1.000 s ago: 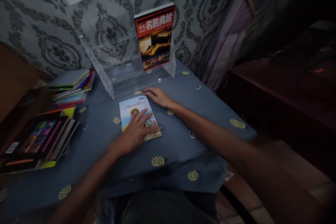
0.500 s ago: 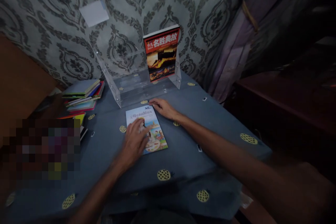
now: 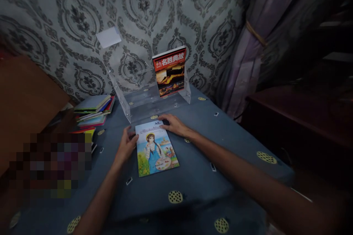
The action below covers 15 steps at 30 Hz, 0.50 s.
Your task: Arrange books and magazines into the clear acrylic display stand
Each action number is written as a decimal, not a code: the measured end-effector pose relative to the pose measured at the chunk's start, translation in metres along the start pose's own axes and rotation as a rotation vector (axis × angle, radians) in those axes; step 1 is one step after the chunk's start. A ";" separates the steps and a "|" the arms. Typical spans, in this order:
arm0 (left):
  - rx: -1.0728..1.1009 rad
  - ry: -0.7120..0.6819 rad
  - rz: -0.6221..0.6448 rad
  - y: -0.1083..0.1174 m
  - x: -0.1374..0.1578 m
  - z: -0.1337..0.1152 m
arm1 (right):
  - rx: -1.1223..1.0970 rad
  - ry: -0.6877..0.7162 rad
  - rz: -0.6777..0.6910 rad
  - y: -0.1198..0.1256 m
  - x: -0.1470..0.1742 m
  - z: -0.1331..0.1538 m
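A thin picture book [image 3: 157, 150] lies face up on the table, its pale blue cover showing a girl in a yellow hat with a paint palette. At its upper left edge is my left hand [image 3: 127, 147], thumb tip touching the edge and fingers apart from the thumb. My right hand [image 3: 175, 125] is at the upper right corner, thumb over the cover and fingers by the top edge, the corner between them. Behind the book, a clear acrylic stand [image 3: 125, 106] carries an upright red and black book [image 3: 169, 73] at its right end.
Stacked books [image 3: 93, 104] are at the table's left, by a brown board-like panel [image 3: 30, 106]. A blurred patch covers part of that side. The blue tablecloth [image 3: 198, 191] has yellow pineapple prints. A purple curtain [image 3: 242, 58] and dark red furniture [image 3: 289, 106] stand to the right.
My left hand has moved off the middle of the cover to the left edge, uncovering the girl. My right thumb now lies over the upper right corner. The view has tilted up slightly.
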State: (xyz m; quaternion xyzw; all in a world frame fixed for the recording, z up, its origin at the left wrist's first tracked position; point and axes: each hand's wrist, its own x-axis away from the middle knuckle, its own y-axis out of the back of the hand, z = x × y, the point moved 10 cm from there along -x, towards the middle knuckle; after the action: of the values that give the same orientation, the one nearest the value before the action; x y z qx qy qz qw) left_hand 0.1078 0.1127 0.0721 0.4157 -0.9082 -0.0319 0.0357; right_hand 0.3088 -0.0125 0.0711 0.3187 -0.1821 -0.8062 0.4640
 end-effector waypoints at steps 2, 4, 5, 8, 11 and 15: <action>0.117 0.085 -0.084 0.008 -0.001 0.004 | -0.003 -0.006 -0.001 0.000 0.000 -0.001; 0.206 0.172 -0.156 0.013 0.002 0.009 | 0.003 -0.020 -0.006 0.000 -0.001 -0.003; 0.222 0.211 -0.177 0.014 0.004 0.010 | 0.008 -0.027 -0.008 0.000 -0.001 -0.003; 0.188 0.295 -0.151 0.013 0.006 0.009 | 0.017 -0.038 -0.017 0.001 -0.001 -0.002; 0.153 0.400 -0.063 0.011 0.003 0.008 | 0.027 -0.029 -0.024 0.003 0.000 0.002; 0.116 0.507 -0.008 0.012 -0.002 0.008 | 0.019 -0.018 -0.024 0.004 0.000 0.004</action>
State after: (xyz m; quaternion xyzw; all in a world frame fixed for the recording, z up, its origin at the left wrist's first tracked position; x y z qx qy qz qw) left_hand 0.0993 0.1224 0.0647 0.4156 -0.8689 0.1254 0.2380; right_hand 0.3082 -0.0144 0.0761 0.3178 -0.1900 -0.8128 0.4498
